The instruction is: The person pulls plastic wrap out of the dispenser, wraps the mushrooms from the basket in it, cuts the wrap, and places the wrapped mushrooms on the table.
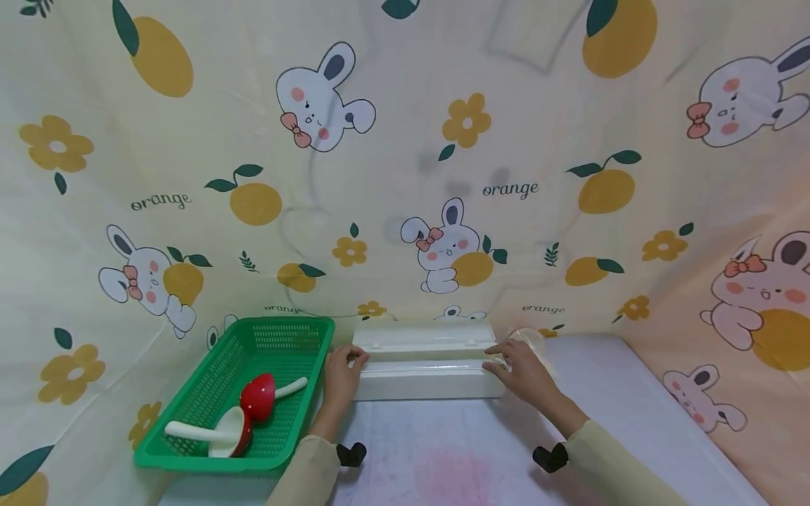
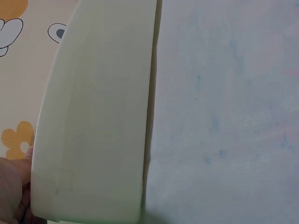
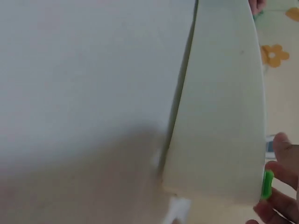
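A long white box (image 1: 430, 386), like a cling film dispenser, stands on the table with its lid (image 1: 424, 334) raised at the back. Along its top front edge runs a clear shiny strip (image 1: 424, 365). My left hand (image 1: 342, 376) pinches at the strip's left end, thumb and fingertips close together. At the other end my right hand (image 1: 525, 372) grips the corner, index finger above and thumb below. A small green piece (image 3: 267, 185) sits by the right fingers at the box edge in the right wrist view. The box front (image 2: 98, 112) hides most of the left fingers.
To the left is a green basket (image 1: 148, 458) holding two mushroom-shaped things with red caps (image 1: 258, 398) and white stems (image 1: 190, 431). A clear round thing (image 1: 528, 338) lies behind the right hand. Printed cloth hangs behind the white table (image 1: 607, 393).
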`<state>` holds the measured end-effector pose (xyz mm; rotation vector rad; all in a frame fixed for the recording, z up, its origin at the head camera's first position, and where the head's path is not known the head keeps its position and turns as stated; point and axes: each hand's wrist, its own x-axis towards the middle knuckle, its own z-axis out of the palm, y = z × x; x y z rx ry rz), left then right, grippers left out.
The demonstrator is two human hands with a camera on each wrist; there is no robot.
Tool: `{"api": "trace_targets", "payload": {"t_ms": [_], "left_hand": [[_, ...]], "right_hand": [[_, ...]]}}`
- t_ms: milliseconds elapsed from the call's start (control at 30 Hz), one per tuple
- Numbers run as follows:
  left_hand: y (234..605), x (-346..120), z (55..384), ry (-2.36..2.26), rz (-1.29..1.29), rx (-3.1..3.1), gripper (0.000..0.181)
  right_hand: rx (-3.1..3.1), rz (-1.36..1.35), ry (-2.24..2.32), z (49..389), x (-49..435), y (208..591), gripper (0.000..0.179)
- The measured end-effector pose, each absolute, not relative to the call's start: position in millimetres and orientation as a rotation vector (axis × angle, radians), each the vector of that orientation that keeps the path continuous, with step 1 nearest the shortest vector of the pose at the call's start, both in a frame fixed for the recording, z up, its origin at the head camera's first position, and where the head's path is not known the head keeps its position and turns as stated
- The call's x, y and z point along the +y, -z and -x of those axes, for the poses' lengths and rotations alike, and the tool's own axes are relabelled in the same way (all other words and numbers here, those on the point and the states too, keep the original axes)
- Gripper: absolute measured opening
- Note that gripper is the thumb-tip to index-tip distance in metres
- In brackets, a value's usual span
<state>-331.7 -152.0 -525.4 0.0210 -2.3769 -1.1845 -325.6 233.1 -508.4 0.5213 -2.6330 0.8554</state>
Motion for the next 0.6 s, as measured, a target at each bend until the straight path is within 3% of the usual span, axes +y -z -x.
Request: {"api": "trace_targets", "payload": {"t_ms": [167, 367, 600], "left_hand": [[526.2, -150.9, 331.7, 1.184, -0.011, -2.356, 0.007], [525.2, -149.2, 330.9, 1.179, 0.011, -2.336, 0.007], [524.2, -149.3, 330.2, 1.174, -0.019, -2.333, 0.007]], "right_hand": [[-2.761, -0.496, -0.858, 335.6, 221.2, 502.3, 0.025], [-2.813, -0.373, -0.954, 342.6, 212.7, 497.6, 0.005], [-2.842, -0.313, -1.013, 344.6, 210.3, 495.2, 0.004]]}}
